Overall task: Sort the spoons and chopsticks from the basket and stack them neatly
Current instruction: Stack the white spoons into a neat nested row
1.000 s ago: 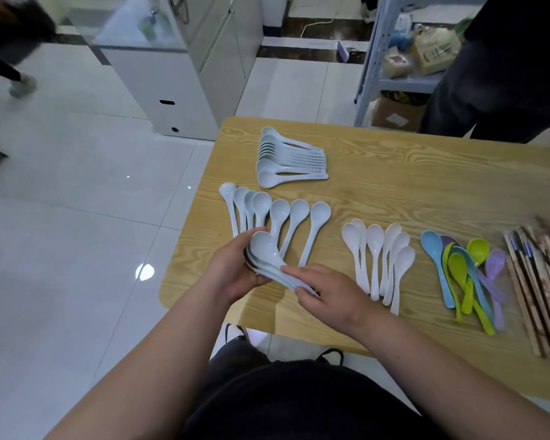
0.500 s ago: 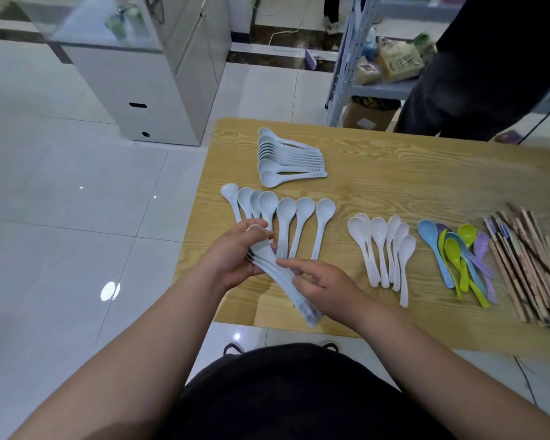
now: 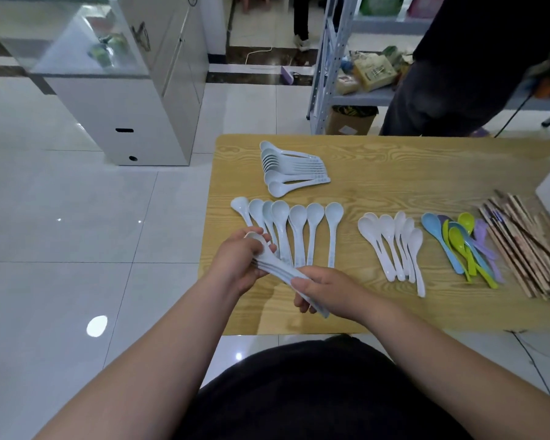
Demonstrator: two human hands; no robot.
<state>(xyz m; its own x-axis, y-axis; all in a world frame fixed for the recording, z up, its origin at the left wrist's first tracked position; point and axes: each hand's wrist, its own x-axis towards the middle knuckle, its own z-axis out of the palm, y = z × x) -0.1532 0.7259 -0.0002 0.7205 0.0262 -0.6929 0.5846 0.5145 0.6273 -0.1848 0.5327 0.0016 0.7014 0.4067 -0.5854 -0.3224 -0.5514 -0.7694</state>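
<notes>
Held stack: we hold a nested bundle of pale blue plastic spoons (image 3: 277, 270) slantwise over the near left part of the wood-grain table (image 3: 394, 160).
Left hand: our left hand (image 3: 238, 258) curls round the bowl end.
Right hand: our right hand (image 3: 326, 290) pinches the handle end, thumb on top, fingers beneath.
Just beyond: a row of seven pale spoons (image 3: 297, 217) lies flat, handles reaching toward our hands; a nested pile of pale spoons (image 3: 291, 169) sits farther back.
To our right: white plastic spoons (image 3: 391, 242), bright coloured plastic spoons (image 3: 458, 246) and wooden chopsticks (image 3: 521, 249), group beside group.

White cabinet (image 3: 131, 100) on tiled floor; metal shelving (image 3: 327, 58); bystander (image 3: 458, 74) behind table
</notes>
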